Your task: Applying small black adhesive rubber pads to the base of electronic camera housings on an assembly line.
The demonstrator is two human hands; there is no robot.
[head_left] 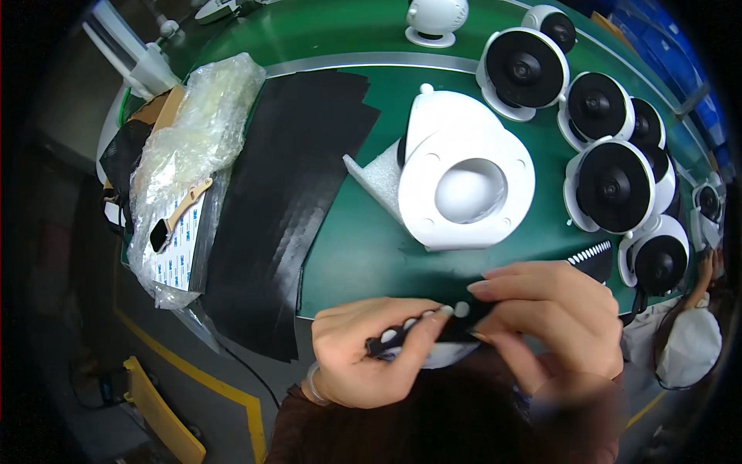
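At the table's near edge, my left hand (377, 352) is closed around a black strip (396, 334) with white round dots along it. My right hand (553, 329) pinches toward the strip's other end, thumb and fingers close together near a white dot (461, 309); whether anything separate sits between its fingertips cannot be made out. Beyond both hands lies a white rounded device (468, 185), its ring-shaped base facing me, with a round recess in the middle and small round hollows about the rim. Part of it rests on a grey-white foam sheet (379, 184).
Several white devices with black round fronts (614, 185) crowd the right side. Black sheets (278, 185) lie left, beside a clear plastic bag (193, 131) and a beige-handled brush (179, 213). A black piece with a white ridged row (591, 254) lies beyond my right hand. Another person (692, 340) is far right.
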